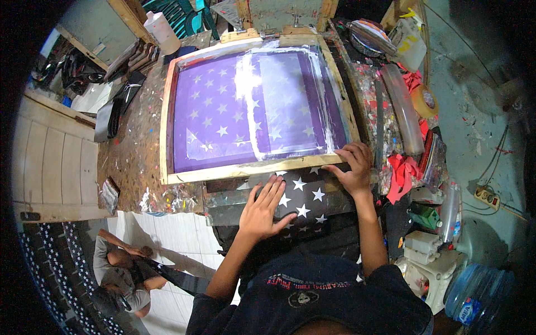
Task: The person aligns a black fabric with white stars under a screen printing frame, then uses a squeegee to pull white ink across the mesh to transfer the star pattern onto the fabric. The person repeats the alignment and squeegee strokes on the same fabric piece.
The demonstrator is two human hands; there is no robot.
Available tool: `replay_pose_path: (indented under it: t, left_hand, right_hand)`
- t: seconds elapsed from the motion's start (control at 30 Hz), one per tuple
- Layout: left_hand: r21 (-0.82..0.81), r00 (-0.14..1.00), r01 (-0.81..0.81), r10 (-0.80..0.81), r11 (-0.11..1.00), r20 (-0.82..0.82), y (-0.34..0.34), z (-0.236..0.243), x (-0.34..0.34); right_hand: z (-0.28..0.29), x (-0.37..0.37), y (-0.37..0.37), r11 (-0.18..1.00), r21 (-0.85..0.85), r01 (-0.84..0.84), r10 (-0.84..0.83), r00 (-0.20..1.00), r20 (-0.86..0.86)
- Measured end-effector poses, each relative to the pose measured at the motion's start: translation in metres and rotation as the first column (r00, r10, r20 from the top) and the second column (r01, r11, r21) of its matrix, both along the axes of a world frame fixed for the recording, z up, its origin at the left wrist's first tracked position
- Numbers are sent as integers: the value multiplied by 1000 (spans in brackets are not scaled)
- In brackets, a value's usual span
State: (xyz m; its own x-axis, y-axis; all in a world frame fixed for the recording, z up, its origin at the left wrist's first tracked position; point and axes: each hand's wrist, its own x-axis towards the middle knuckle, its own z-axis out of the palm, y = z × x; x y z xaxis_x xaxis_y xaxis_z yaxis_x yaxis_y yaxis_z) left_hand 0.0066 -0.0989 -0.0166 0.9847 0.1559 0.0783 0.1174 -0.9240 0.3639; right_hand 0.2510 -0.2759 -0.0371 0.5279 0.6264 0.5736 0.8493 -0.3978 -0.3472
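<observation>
A wooden-framed printing screen (209, 120) lies in front of me, its purple mesh patterned with pale stars and smeared with white paint on the right half. Under its near edge, black fabric with white stars (310, 195) sticks out toward me. My left hand (263, 207) rests flat on this fabric, fingers stretched forward and thumb out to the right. At the screen's near right corner is my right hand (356, 167), fingers over the wooden rim and thumb along its near side. What lies beneath the screen is hidden.
Hinge clamps (269, 33) hold the screen's far side. Right of it lie a roll of tape (425, 101), red rags (403, 176) and a clear plastic tube (402, 109). A bottle (162, 32) stands far left. Another person (125, 268) crouches at lower left, near starred strips (75, 268).
</observation>
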Motion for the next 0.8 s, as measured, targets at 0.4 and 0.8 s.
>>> replay_pose_path:
  t: [0.4,0.8]
  left_hand:
    - [12,1000,-5,5,1000,-28,0,2,1]
    - [-13,1000,-16,16,1000,-6,1,4,4]
  right_hand:
    - [0,-3,0,1000,4,7,-7,1000,-17]
    - [5,-5,-1,999,-35,12,-15,998,-69]
